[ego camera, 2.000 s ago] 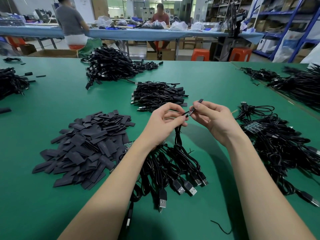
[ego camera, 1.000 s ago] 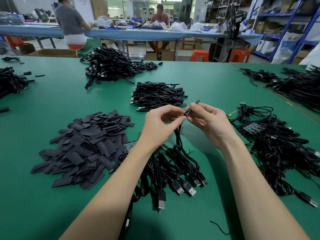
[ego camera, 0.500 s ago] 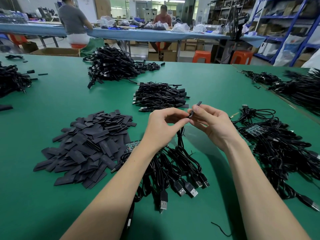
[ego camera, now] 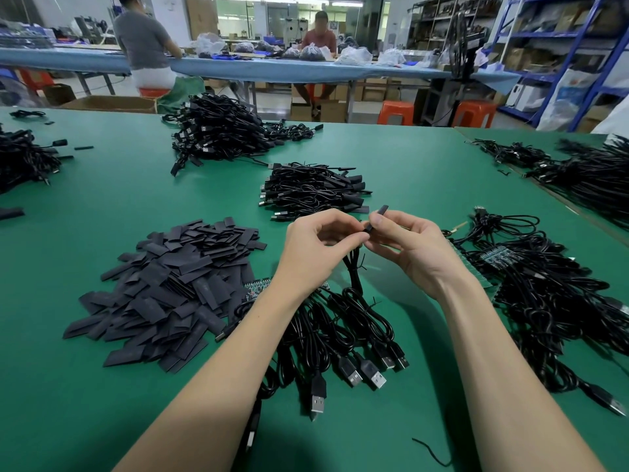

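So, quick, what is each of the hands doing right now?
Left hand: pinching the end of a black cable.
Right hand: pinching a small black sleeve.

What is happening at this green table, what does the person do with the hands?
A person works at a green work table. The right hand pinches a short flat black plastic sleeve, and the left hand pinches the end of a thin black cable right at the sleeve's lower end, apparently fitting the two together. A heap of flat black sleeves lies to the left, and a bundle of black USB cables lies under the wrists.
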Demonstrator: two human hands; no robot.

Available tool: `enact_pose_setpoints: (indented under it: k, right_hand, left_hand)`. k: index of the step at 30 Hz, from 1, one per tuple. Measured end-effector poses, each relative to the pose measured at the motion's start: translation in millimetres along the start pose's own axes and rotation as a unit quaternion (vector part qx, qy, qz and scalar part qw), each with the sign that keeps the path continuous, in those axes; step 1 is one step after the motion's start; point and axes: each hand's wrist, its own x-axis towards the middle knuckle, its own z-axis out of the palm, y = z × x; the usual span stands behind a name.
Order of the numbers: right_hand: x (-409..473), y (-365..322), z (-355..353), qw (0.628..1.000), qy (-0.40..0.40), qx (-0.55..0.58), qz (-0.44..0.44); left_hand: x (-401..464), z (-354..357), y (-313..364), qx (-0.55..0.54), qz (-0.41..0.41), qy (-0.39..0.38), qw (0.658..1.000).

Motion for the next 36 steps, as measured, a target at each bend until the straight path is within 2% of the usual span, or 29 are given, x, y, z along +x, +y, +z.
enact_pose_setpoints:
  k: [15,25,36]
  right_hand:
    - [-1,0,1,1.000,-0.015,-0.008,0.009]
    - [0,4,15,0.995,0.032,0.028,-0.089]
    - [2,3,14,0.993,0.052,0.011,-0.110]
  left_hand:
    - [0,-1,1,-0.008,0.000,0.002,1.000]
    - [1,-2,-1,-0.014,-0.008,0.018,1.000]
    - [0,-1,2,-0.021,-0.017,0.017,0.999]
